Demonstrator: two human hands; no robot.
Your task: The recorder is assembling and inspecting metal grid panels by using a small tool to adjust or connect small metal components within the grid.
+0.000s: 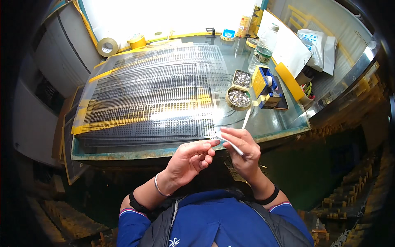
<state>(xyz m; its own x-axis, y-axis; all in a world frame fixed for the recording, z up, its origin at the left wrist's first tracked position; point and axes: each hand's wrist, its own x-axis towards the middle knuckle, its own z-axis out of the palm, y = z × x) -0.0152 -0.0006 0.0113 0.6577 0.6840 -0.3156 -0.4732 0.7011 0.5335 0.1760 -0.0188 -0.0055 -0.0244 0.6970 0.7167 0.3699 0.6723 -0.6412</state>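
My right hand [243, 150] is closed round a slim white stick-like tool [236, 148], which slants up to the left between thumb and fingers. Its tip is light and reaches the index finger of my left hand [190, 158]; whether they touch I cannot tell. That finger points right, with a dark smudge at its end, while the other fingers curl loosely with nothing visible in them. Both hands are just over the near edge of a glass-topped table [263, 131]. Beyond them lie stacked clear sheets [148, 94] with dark rows and yellow tape.
Two small tins [238, 98] of glittery bits stand right of the sheets, by a blue-and-yellow tape dispenser [266, 87]. A pale stick [247, 118] lies in front of them. Behind is a clear bottle [263, 47]. Tape rolls [108, 47] sit at the back left, near a bright panel.
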